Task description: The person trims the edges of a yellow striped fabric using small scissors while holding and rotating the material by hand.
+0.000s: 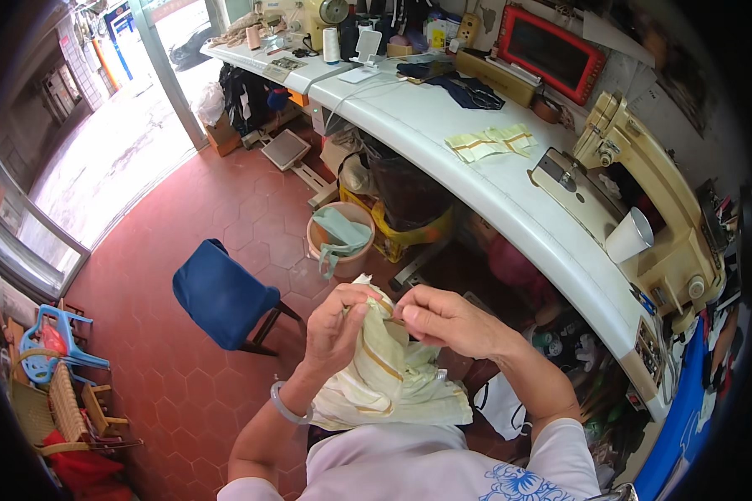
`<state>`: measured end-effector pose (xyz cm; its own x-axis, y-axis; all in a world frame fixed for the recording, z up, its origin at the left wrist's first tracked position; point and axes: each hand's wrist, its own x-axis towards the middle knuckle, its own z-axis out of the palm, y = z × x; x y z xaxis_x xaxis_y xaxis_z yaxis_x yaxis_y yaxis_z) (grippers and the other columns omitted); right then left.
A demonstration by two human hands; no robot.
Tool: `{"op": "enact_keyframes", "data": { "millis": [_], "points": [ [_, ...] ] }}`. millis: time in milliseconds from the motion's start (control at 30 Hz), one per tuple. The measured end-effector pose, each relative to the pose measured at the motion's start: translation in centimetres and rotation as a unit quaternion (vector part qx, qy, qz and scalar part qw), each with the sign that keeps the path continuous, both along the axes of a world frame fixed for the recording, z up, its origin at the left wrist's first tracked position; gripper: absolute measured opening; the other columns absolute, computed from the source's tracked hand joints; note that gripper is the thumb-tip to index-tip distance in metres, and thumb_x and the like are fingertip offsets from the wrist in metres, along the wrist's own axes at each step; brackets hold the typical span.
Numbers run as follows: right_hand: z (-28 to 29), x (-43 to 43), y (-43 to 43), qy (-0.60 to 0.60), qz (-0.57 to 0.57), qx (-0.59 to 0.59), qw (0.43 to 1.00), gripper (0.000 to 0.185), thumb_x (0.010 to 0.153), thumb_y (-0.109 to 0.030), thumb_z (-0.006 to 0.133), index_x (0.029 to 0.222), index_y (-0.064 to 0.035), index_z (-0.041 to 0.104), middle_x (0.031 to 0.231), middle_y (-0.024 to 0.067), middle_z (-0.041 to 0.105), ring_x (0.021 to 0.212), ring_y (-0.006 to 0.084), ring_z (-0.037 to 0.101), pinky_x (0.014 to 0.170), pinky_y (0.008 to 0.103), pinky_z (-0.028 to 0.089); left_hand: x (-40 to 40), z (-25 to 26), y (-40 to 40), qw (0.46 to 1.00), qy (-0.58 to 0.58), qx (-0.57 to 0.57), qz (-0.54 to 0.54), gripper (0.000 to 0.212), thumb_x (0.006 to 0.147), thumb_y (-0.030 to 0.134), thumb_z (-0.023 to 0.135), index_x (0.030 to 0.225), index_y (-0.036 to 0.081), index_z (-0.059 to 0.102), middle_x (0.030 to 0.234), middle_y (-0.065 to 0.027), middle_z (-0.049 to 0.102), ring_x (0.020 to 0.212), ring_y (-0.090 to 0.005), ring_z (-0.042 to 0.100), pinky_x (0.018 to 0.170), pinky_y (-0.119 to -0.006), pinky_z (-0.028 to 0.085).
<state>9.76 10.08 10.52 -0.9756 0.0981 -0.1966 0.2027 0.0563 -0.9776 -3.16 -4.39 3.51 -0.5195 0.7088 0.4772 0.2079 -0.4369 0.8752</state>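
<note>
A pale yellow striped cloth lies across my lap, with its upper end raised. My left hand, with a bangle on the wrist, pinches that upper end between thumb and fingers. Close beside it on the right, my right hand has its thumb and fingertips pinched together at the cloth's edge; whether they hold something small cannot be made out. On the white sewing table lies another piece of striped yellow fabric, left of a beige sewing machine.
A white cup stands by the machine. Dark scissors lie on navy fabric. Beneath the table edge is a bucket with green cloth; a blue-covered chair stands to the left. A second sewing machine is at the back.
</note>
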Motion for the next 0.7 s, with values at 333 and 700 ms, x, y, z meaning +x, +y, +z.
{"op": "enact_keyframes", "data": {
  "millis": [333, 700],
  "points": [
    [0.0, -1.1, -0.5, -0.038, 0.038, -0.112, 0.992, 0.034, 0.097, -0.032, 0.039, 0.09, -0.0021, 0.053, 0.062, -0.0019, 0.048, 0.047, 0.0042, 0.041, 0.044, 0.0192, 0.032, -0.7, 0.0, -0.2, 0.993, 0.109, -0.01, 0.032, 0.008, 0.09, -0.001, 0.047, 0.095, -0.003, 0.053, 0.1, -0.0139, 0.056, 0.092, -0.0181, 0.054, 0.084, -0.029, 0.043],
    [-0.6, -1.1, 0.2, -0.058, 0.049, -0.125, 0.989, 0.038, 0.097, -0.035, 0.037, 0.091, -0.0014, 0.054, 0.062, -0.0009, 0.049, 0.046, 0.0044, 0.042, 0.042, 0.0195, 0.033, -0.4, 0.1, 0.4, 0.991, 0.124, -0.014, 0.052, 0.007, 0.085, -0.003, 0.051, 0.091, -0.002, 0.054, 0.094, -0.0154, 0.062, 0.086, -0.0247, 0.059, 0.08, -0.031, 0.041]
  ]
}}
